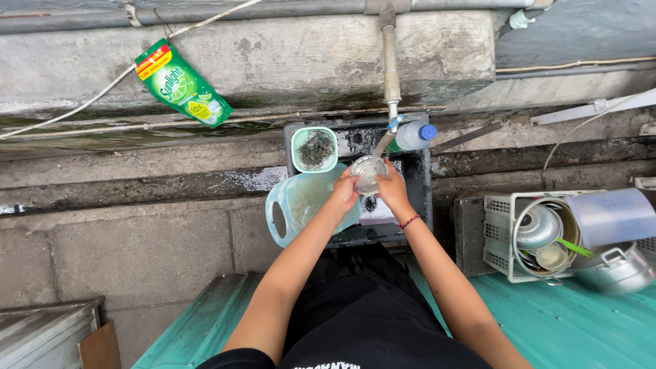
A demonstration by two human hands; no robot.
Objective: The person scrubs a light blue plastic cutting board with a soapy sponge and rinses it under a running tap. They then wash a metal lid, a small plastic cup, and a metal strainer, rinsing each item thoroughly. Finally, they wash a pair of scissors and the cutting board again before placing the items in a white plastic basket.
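A small metal cup (368,172) is gripped by the closed fingers of the left hand (345,191) and right hand (394,189) under the tap (387,140).

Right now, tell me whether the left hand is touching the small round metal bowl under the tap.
Touching. The head view shows the left hand gripping the metal bowl's left rim, with no gap.

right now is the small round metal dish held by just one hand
No, both the left hand and the right hand grip the small round metal dish under the tap.
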